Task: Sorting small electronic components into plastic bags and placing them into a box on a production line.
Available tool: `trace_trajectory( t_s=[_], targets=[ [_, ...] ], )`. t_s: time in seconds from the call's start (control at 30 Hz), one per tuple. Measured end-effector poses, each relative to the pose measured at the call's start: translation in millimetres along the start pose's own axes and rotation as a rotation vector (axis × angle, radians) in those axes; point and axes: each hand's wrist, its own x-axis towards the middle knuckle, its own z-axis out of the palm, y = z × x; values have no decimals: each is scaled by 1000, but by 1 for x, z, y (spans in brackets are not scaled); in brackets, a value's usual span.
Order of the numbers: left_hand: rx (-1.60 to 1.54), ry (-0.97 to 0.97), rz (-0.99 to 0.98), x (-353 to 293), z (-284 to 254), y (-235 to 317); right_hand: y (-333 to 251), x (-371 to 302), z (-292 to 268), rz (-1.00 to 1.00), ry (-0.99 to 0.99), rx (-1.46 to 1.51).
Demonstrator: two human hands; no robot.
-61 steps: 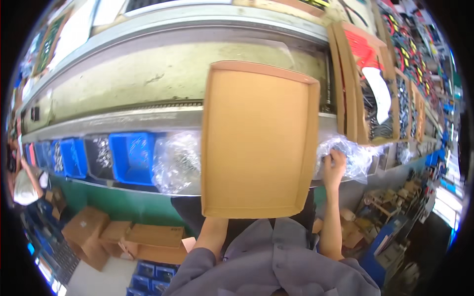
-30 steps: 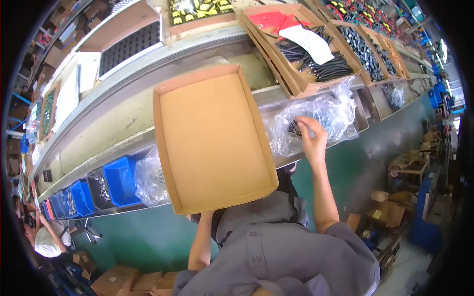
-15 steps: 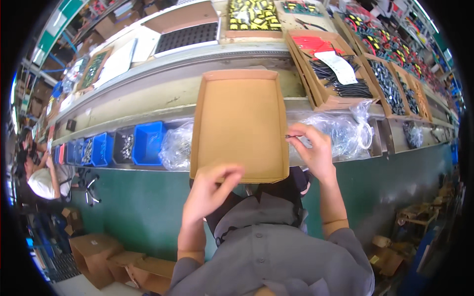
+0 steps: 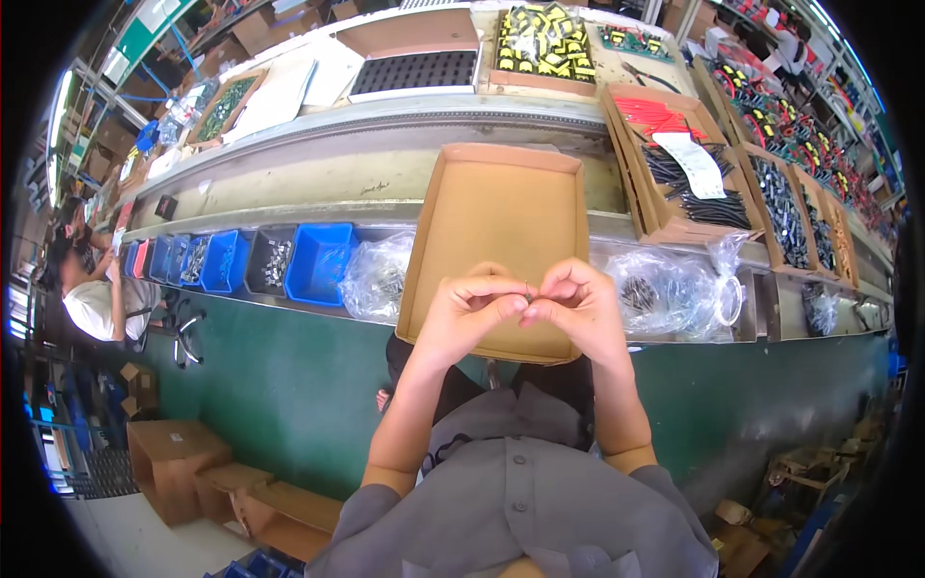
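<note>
Above the near half of a shallow cardboard tray (image 4: 501, 202), my two hands meet fingertip to fingertip. A tiny dark part (image 4: 527, 297), too small to name, shows between them. My left hand (image 4: 472, 313) is closed in a pinch at it. My right hand (image 4: 583, 308) pinches from the other side, thumb against forefinger. Most of the part is hidden by the fingertips. The visible floor of the tray is bare brown cardboard.
Left of the tray are a clear plastic bag (image 4: 378, 277) and blue bins (image 4: 321, 262) of small parts. Another bag (image 4: 665, 294) lies right. Behind stand a box of red and black leads (image 4: 708, 207) and a box of yellow parts (image 4: 544, 43). A seated person (image 4: 94, 299) is far left.
My right hand has come left from the tray's right edge with the small dark part. My left hand has moved up and right to meet it, its fingers closing into a pinch.
</note>
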Motion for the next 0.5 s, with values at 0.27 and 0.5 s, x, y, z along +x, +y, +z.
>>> trace_trajectory(
  t_s=[0.27, 0.5],
  targets=[
    [-120, 13, -182, 4, -3, -1, -1, 6, -4, 29, -5, -125],
    [-305, -80, -308, 6, -1, -7, -6, 16, -5, 62, -90, 66]
  ],
)
